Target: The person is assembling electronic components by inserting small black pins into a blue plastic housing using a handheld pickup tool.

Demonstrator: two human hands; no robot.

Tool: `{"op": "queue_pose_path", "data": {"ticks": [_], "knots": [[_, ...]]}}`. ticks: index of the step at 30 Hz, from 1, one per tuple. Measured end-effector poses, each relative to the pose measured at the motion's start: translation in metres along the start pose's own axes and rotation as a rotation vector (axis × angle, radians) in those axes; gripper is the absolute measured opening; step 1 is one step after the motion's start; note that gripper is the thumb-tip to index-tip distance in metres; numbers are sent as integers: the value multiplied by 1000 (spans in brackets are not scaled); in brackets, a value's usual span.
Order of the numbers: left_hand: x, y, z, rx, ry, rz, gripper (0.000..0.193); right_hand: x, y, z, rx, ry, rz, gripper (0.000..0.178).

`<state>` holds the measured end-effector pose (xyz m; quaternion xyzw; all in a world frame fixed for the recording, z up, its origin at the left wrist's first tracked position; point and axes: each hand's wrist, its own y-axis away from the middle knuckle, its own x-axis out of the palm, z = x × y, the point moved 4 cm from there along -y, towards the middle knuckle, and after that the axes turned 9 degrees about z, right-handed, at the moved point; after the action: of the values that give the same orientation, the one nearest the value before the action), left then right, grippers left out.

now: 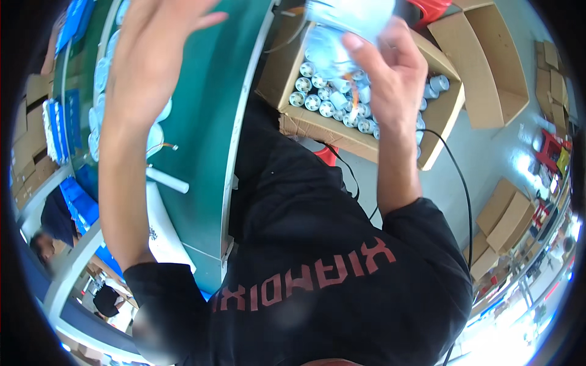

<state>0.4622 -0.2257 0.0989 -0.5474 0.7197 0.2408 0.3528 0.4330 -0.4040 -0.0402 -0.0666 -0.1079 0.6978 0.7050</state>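
The right hand (397,79) is raised over the cardboard box (329,134), above its inner area, its thumb and fingers pinching a light-blue cylinder (354,18); the cylinder is blurred and cut by the upper edge of the view. Directly below it is a further pale-blue form (326,55) (too blurred to classify as a separate part). An orange wire (354,88) with a whitish end hangs beneath, in front of the stock; its point of attachment cannot be confirmed. Inside the box, light-blue cylinders (326,108) lie closely grouped along the near wall and toward the near left corner, several showing round ends; others rest against the right wall. The left hand (162,36) is over the green surface (207,122), thumb held apart; the remaining fingers are blurred and cropped, so I cannot tell whether they are spread or gripping. Below that hand, a round light-blue part (155,137) with a short connector lead sits beside the left forearm. Nearer the surface's front edge lie 1 white rod (168,179) and a white sheet (166,235). Light-blue parts (94,137) line the surface's left side, partly covered by the forearm.
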Motion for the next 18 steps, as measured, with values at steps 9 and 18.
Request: {"op": "queue_pose_path", "data": {"ticks": [9, 18], "knots": [[-92, -2, 98, -71, 1142, -472, 47, 187, -97, 84, -322, -116, 386, 23], [-148, 23, 207, -331, 684, -359, 53, 294, -153, 34, -92, -195, 523, 25]]}}
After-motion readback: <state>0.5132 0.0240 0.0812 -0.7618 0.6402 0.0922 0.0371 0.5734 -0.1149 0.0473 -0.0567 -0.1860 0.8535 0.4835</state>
